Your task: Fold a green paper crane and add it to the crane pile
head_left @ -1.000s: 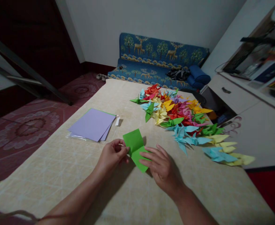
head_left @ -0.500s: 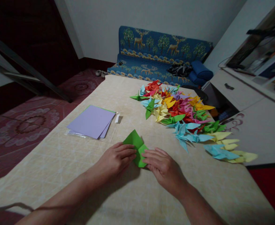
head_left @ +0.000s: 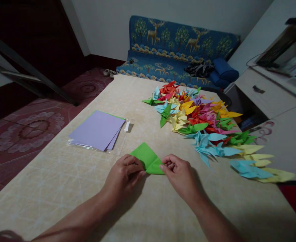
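Observation:
A partly folded sheet of green origami paper [head_left: 148, 158] lies on the cloth-covered table, creased, with one corner pointing away from me. My left hand [head_left: 126, 173] is closed on its left edge, fingers curled and thumb low. At the opposite side, my right hand [head_left: 177, 169] pinches the right corner between thumb and fingertips. Left of centre, purple paper squares [head_left: 97, 129] rest on a clear plastic sleeve, with a green edge showing beneath them. A pile of folded paper cranes [head_left: 198, 114] in many colours spreads over the table's right side.
The table [head_left: 69, 188] has a pale patterned cloth. Behind it stands a blue sofa [head_left: 160, 42] with a deer pattern. A white cabinet [head_left: 284, 117] is at the right, and a metal ladder-like frame [head_left: 37, 75] leans at the left over red floor tiles.
The green paper has been opened out wider and flatter on the table. My right hand has gone from flat fingers to a pinch at its corner. The view has tilted slightly.

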Demonstrator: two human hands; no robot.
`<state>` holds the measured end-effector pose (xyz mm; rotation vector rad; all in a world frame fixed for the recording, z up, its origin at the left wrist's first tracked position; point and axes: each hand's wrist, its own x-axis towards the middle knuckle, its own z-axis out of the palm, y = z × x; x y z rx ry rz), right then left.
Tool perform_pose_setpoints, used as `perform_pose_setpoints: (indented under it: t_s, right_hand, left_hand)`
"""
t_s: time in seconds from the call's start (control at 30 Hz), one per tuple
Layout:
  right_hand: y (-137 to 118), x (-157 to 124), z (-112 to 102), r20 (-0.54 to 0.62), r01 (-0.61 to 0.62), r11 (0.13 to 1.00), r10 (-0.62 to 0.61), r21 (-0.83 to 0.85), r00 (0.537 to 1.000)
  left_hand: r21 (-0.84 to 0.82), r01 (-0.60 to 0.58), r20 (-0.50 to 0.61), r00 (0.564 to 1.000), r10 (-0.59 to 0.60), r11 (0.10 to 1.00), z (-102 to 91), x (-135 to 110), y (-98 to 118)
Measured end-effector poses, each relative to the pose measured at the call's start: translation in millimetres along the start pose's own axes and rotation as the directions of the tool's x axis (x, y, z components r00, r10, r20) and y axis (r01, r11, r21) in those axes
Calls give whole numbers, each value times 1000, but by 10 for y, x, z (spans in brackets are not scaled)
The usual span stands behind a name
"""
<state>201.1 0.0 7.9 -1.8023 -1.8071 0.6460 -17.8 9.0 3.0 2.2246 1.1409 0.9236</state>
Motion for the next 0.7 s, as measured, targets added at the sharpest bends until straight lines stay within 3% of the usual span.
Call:
perform_pose_setpoints:
  t_s: [0.43, 0.7]
  right_hand:
    - [-94, 7, 39, -63, 19, 960, -38, -281, 997]
    - [-100, 3, 66, -83, 32, 943, -62, -330, 995]
  left_hand:
    - [71, 149, 7, 989, -150, 986, 48, 45, 84]
    - [67, 187, 22, 982, -189, 980, 57, 75, 100]
